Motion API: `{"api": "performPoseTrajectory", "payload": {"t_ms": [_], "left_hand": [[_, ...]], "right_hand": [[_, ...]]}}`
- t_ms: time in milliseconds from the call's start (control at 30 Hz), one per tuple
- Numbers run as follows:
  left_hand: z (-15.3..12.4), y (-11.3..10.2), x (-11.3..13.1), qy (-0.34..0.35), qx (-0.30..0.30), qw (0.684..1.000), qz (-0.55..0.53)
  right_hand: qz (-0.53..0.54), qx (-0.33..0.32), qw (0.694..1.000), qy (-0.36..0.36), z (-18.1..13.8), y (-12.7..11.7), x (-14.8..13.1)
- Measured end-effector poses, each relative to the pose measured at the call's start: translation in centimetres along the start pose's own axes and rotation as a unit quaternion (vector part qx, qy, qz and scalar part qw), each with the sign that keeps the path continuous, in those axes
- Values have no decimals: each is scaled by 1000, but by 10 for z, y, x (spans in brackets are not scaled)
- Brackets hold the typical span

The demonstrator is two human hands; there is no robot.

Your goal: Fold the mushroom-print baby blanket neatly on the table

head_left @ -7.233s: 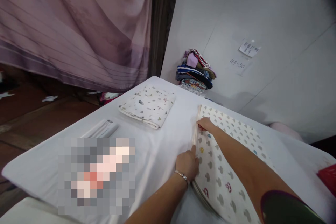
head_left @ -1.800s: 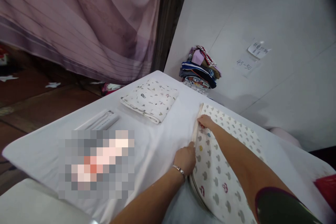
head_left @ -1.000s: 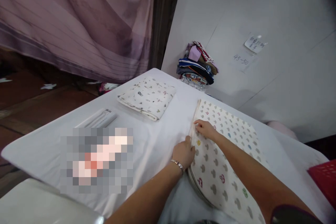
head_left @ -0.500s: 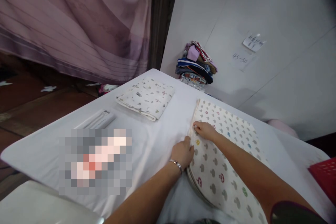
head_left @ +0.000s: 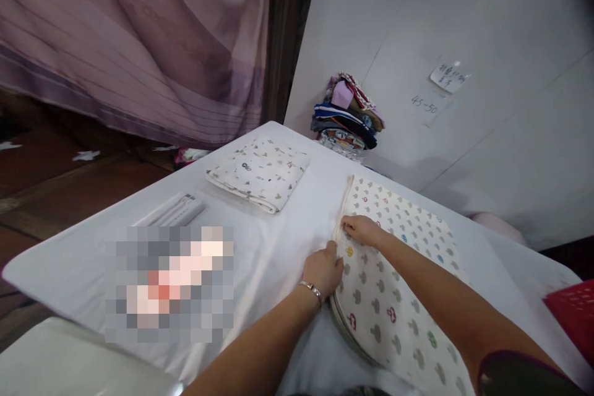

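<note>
A cream cloth (head_left: pixel 378 284) printed with grey, red, yellow, blue and green mushroom shapes lies folded in layers on the right part of the white-covered table (head_left: pixel 288 235). My left hand (head_left: pixel 323 270), with a metal bracelet at the wrist, grips the cloth's left edge, thumb toward the edge and fingers curled over it. A little farther along the same edge, my right hand (head_left: pixel 361 230) pinches the cloth, its fingers closed. What lies under the fingertips is hidden. Left of the cloth rests a folded white cloth (head_left: pixel 260 173) with a small leaf-like print.
A grey-white box (head_left: pixel 176 210) and a pixelated patch are on the table's left. Stacked folded clothes (head_left: pixel 346 114) stand by the white wall (head_left: pixel 371 0), which bears paper labels (head_left: pixel 448 76). A pink curtain (head_left: pixel 139 37) hangs behind; a red object (head_left: pixel 573 315) sits at right.
Almost nothing differs. Both hands keep their hold at the same places on the cloth's edge, and the view has shifted very slightly.
</note>
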State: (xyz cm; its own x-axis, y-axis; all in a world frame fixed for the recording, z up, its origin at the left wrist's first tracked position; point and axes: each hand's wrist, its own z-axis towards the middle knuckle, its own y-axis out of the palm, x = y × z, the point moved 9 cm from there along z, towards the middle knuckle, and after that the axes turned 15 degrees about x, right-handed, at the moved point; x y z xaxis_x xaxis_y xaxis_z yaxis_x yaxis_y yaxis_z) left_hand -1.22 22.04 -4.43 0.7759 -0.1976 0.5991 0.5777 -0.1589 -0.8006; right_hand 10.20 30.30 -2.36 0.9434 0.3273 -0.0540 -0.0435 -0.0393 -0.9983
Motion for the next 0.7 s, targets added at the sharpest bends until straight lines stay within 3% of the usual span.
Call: {"api": "performPoseTrajectory", "payload": {"t_ms": [233, 700], "left_hand": [[0, 1, 0, -2, -5, 1000, -1], [1, 2, 0, 7, 15, 1000, -9]], "right_hand": [[-5, 9, 1000, -8, 6, -5, -7], [-25, -34, 999, -10, 16, 1, -6]]}}
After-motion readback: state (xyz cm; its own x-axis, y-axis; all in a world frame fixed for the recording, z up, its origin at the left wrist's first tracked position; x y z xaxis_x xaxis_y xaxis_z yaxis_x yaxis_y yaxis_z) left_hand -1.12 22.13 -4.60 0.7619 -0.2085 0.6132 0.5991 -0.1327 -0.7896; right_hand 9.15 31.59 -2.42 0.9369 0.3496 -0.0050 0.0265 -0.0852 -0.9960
